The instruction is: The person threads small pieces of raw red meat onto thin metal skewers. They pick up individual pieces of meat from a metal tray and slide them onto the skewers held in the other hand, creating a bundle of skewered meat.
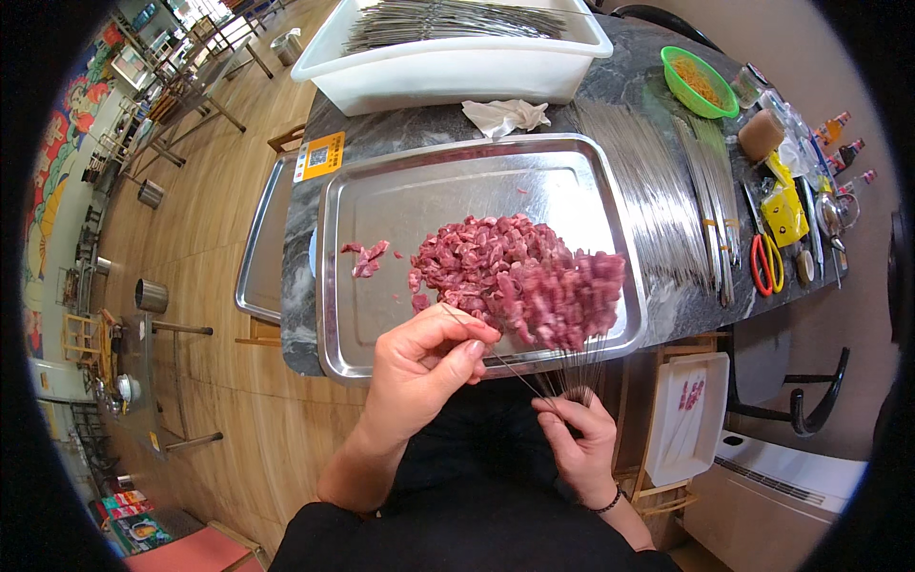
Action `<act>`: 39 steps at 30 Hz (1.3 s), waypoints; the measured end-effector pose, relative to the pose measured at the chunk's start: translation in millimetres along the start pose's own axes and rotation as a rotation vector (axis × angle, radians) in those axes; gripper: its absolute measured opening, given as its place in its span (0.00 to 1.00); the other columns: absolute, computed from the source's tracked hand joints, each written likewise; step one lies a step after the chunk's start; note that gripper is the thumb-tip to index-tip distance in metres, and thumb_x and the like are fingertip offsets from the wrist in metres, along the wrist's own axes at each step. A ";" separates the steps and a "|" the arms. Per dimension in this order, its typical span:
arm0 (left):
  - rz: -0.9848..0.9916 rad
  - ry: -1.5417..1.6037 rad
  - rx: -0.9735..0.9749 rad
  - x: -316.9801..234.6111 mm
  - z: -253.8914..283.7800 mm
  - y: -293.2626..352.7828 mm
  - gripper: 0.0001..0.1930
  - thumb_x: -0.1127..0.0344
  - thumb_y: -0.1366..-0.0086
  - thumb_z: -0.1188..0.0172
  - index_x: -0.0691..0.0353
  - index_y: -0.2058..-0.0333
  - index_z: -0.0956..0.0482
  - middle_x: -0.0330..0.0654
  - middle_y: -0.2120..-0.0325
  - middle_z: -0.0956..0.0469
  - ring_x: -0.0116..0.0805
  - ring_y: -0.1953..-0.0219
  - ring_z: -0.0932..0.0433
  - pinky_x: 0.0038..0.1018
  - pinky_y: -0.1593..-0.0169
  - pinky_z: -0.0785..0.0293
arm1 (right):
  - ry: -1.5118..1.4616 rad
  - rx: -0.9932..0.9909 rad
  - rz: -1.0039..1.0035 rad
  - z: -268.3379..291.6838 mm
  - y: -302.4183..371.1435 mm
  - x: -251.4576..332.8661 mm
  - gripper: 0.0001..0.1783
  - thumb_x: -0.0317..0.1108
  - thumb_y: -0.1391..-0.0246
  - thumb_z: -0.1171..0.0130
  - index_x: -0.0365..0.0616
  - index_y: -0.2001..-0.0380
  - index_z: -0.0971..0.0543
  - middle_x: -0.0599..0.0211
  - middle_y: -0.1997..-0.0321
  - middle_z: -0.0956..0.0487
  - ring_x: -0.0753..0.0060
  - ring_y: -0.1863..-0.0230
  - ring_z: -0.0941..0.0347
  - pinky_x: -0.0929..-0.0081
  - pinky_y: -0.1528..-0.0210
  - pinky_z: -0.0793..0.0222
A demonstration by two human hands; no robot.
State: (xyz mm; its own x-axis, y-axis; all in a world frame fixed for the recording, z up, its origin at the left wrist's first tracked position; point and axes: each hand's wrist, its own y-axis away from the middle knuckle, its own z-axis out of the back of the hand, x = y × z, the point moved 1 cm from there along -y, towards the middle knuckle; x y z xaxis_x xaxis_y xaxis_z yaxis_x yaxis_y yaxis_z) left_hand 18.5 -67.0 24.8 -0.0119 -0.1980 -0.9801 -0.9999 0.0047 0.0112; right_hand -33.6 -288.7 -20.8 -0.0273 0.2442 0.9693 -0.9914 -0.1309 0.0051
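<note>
My left hand (424, 367) pinches a thin metal skewer (513, 370), which slants down toward my right hand. In my right hand (581, 439) is a fan of metal skewers, gripped by their bare lower ends. Red meat pieces (583, 296) are threaded on the upper part of this bunch, blurred by motion, above the tray's near right corner. Behind my hands a shallow steel tray (381, 205) lies on the table. It bears a heap of small raw meat pieces (477, 253), with a smaller clump (366, 257) apart at the left.
A white bin (429, 81) of metal skewers stands at the back, beside a crumpled tissue (503, 116). Loose skewers (639, 191), a green bowl (721, 110) and scissors (762, 267) lie rightward. Below the table's right side is a white tray (658, 458) with a few meat skewers.
</note>
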 end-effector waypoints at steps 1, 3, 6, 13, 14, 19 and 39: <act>-0.011 0.018 0.023 1.6 3.2 0.5 0.07 0.83 0.35 0.44 0.72 0.60 0.19 0.42 0.61 0.22 0.22 0.69 0.24 0.17 0.66 0.25 | -0.061 -0.005 -0.048 1.2 1.2 -2.2 0.10 0.25 0.45 0.35 0.35 0.59 0.16 0.66 0.69 0.19 0.76 0.68 0.27 0.78 0.64 0.32; 0.029 0.035 0.018 2.2 6.1 1.2 0.07 0.81 0.36 0.43 0.71 0.61 0.18 0.41 0.63 0.22 0.21 0.69 0.25 0.17 0.66 0.27 | -0.220 -0.021 -0.202 6.5 6.4 -15.0 0.08 0.27 0.43 0.35 0.36 0.60 0.15 0.70 0.70 0.19 0.80 0.69 0.29 0.80 0.65 0.33; 0.068 -0.303 0.098 -5.2 8.0 -21.3 0.06 0.76 0.37 0.39 0.68 0.62 0.18 0.37 0.67 0.21 0.19 0.71 0.26 0.18 0.67 0.29 | -0.335 -0.087 -0.346 14.7 12.5 -24.5 0.08 0.29 0.41 0.36 0.38 0.61 0.15 0.73 0.68 0.18 0.84 0.68 0.30 0.83 0.64 0.33; -0.468 -1.303 0.091 11.1 -16.5 -105.3 0.08 0.66 0.42 0.36 0.63 0.65 0.16 0.50 0.67 0.20 0.47 0.68 0.21 0.33 0.61 0.24 | -0.177 -0.221 -0.250 21.0 10.6 -21.7 0.11 0.26 0.41 0.38 0.38 0.56 0.15 0.68 0.62 0.16 0.82 0.64 0.27 0.81 0.60 0.30; -0.454 -1.236 0.054 10.6 -11.0 -102.7 0.08 0.67 0.42 0.36 0.63 0.65 0.16 0.50 0.67 0.20 0.46 0.68 0.20 0.33 0.61 0.24 | -0.143 -0.215 -0.223 22.0 10.4 -21.6 0.12 0.25 0.42 0.38 0.38 0.55 0.16 0.66 0.61 0.15 0.80 0.64 0.26 0.80 0.59 0.30; -0.009 -0.400 -0.036 -1.6 20.3 -76.5 0.09 0.71 0.32 0.44 0.68 0.59 0.18 0.49 0.66 0.17 0.35 0.69 0.17 0.28 0.64 0.21 | 0.022 -0.109 -0.093 24.4 8.2 -12.4 0.15 0.22 0.45 0.39 0.38 0.53 0.16 0.61 0.59 0.15 0.74 0.63 0.24 0.77 0.57 0.29; -0.096 0.478 -0.212 31.4 -3.2 -21.2 0.06 0.66 0.23 0.56 0.60 0.53 0.36 0.58 0.60 0.19 0.47 0.60 0.15 0.40 0.55 0.16 | 0.000 -0.057 -0.027 -8.2 2.9 0.5 0.16 0.20 0.45 0.39 0.39 0.53 0.16 0.63 0.66 0.17 0.76 0.67 0.26 0.79 0.62 0.30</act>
State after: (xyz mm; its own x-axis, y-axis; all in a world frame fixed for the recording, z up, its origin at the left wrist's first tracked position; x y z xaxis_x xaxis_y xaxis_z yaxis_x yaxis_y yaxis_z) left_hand 39.3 -76.4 -5.6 0.1291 -0.6123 -0.7800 -0.9745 -0.2239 0.0145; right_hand -37.5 -281.1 -22.3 -0.0006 0.2473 0.9689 -0.9975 -0.0690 0.0170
